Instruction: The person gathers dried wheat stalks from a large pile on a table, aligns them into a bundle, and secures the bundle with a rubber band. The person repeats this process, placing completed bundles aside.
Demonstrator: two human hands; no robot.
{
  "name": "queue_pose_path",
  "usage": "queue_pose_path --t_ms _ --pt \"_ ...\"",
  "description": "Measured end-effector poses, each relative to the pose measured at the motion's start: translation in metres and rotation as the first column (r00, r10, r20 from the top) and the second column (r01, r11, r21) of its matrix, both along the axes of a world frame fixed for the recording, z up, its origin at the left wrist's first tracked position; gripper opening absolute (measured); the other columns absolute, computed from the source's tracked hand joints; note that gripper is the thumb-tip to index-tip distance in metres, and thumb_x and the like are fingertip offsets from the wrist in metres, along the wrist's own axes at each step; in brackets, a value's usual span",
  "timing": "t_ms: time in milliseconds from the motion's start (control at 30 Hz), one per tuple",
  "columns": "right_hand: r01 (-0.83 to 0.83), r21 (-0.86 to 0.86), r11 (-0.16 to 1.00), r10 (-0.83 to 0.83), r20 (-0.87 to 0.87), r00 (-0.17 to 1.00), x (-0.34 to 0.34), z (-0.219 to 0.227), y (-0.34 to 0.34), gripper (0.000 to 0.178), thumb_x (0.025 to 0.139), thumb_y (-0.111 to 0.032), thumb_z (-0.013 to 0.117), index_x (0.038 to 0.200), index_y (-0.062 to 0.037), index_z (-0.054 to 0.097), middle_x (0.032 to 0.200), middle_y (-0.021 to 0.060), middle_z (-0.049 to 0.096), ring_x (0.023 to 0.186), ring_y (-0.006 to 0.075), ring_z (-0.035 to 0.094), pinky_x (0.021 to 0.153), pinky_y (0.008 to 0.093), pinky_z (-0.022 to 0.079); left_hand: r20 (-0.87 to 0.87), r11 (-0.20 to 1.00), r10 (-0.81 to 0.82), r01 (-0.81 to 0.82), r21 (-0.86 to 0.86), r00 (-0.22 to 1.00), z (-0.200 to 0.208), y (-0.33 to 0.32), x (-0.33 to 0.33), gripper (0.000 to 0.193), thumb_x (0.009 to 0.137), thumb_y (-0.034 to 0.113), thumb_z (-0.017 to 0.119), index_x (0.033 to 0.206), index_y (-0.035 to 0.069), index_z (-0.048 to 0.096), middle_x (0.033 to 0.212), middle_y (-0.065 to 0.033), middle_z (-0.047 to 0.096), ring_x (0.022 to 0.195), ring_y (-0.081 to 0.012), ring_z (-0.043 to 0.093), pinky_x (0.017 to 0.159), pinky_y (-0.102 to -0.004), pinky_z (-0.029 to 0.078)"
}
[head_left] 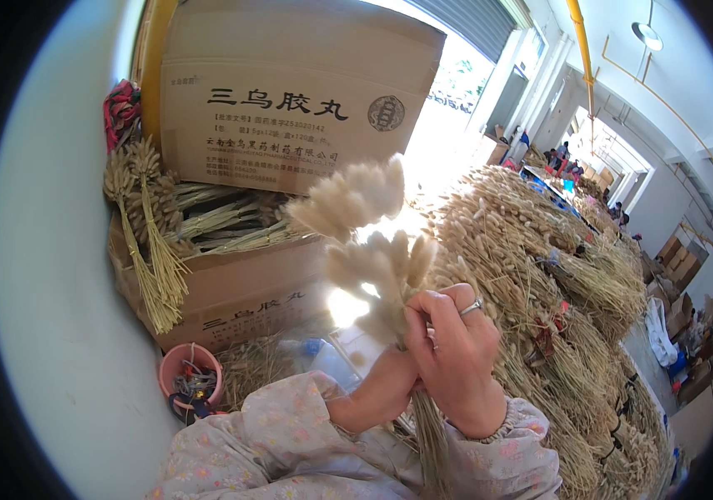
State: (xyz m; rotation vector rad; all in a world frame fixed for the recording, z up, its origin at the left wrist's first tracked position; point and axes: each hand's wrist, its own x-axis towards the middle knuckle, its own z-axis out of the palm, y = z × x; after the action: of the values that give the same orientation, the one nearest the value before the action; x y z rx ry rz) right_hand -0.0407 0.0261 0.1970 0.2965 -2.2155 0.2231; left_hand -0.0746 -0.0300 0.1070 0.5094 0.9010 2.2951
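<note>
A bunch of dried bunny-tail grass (383, 271) stands upright in front of me, its fluffy heads up and somewhat blurred, its pale stems hanging below my hands. My left hand (380, 387) is closed round the stems; its fingers are mostly hidden behind my right hand. With fingertips pinched just under the heads, my right hand (461, 354) grips the same bunch and wears a ring. Beyond it, more blurred fluffy heads (352, 198) rise toward the carton; whether they belong to this bunch I cannot tell.
An open cardboard carton (240, 292) at the left holds tied grass bundles (227, 221), its tall flap (290, 92) raised. One bundle (152, 250) hangs over its corner. A pink bucket (192, 375) with small items stands nearer. On the right lies a long heap of dried grass (548, 333).
</note>
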Motion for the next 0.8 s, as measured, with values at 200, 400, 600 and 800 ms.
queue_pose_path --t_ms 200,400,600,800 --pt "0.117 -0.042 0.992 -0.105 0.215 0.971 0.051 -0.042 0.009 0.076 0.07 -0.025 0.077 0.131 0.0003 0.04 0.12 0.0193 0.055 0.096 0.0341 0.058 0.079 0.039 0.049 0.213 0.985 -0.106 0.073 0.157 0.971 0.011 -0.032 -0.022 0.029 0.099 0.034 0.045 0.082 0.012 0.054 0.049 0.007 0.023 0.04 -0.0068 0.025 0.04 -0.0241 0.024" --pt "0.409 -0.039 0.912 -0.169 0.871 0.461 0.112 -0.088 0.002 0.044 0.08 -0.024 0.067 0.11 -0.0013 0.045 0.086 0.0236 0.062 0.071 0.0308 0.064 0.06 0.04 0.051 0.242 0.956 -0.174 0.105 0.274 0.955 -0.007 -0.038 -0.024 0.035 0.101 0.035 0.042 0.074 0.014 0.048 0.046 0.0067 0.018 0.038 -0.006 0.016 0.037 -0.0239 0.019" --pt "0.163 -0.643 0.748 0.524 0.724 0.45 0.146 -0.114 0.03 0.019 0.085 -0.009 0.053 0.1 -0.0016 0.044 0.077 0.022 0.058 0.076 0.0391 0.06 0.062 0.045 0.047 0.226 0.825 -0.535 0.444 0.351 0.815 -0.06 -0.038 -0.013 0.044 0.101 0.043 0.034 0.072 0.012 0.048 0.047 0.0039 0.022 0.042 -0.0092 0.023 0.047 -0.0276 0.032" --pt "0.368 -0.089 0.925 -0.11 0.867 0.486 0.152 -0.196 0.016 0.017 0.085 -0.009 0.05 0.1 -0.0027 0.044 0.075 0.0142 0.061 0.071 0.0353 0.064 0.061 0.0485 0.049 0.327 0.956 -0.287 0.288 0.047 0.9 -0.114 -0.039 0.007 0.027 0.097 0.034 0.047 0.084 0.012 0.055 0.05 0.0054 0.023 0.047 -0.0091 0.027 0.06 -0.0291 0.033"
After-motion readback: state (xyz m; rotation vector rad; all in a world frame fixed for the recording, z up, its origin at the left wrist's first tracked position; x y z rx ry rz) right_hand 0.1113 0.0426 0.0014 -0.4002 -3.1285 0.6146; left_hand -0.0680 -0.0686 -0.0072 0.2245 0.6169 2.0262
